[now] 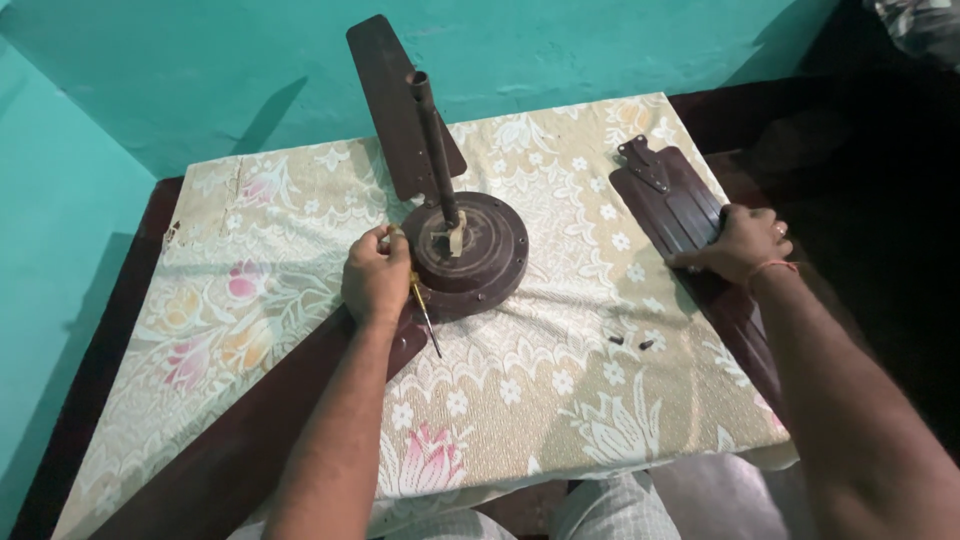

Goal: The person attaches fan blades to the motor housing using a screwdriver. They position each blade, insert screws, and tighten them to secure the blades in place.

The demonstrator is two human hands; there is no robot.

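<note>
- Nearest us, our left hand (375, 278) had its fingers closed round a screwdriver (424, 310) beside the fan motor (467, 250) at mid-bench (300, 180).
- Our right hand (738, 243) lay open and flat on a loose blade (672, 205).
- Risk — two screws (630, 342) lay loose; a nudge of the cloth could roll them off.

— What is the person wearing on the arms?
— No sleeves; both forearms are bare. A thin orange thread circles the right wrist, and the right hand (738, 246) has a ring.
— And below?
— Light checked cloth over the knees.
</note>
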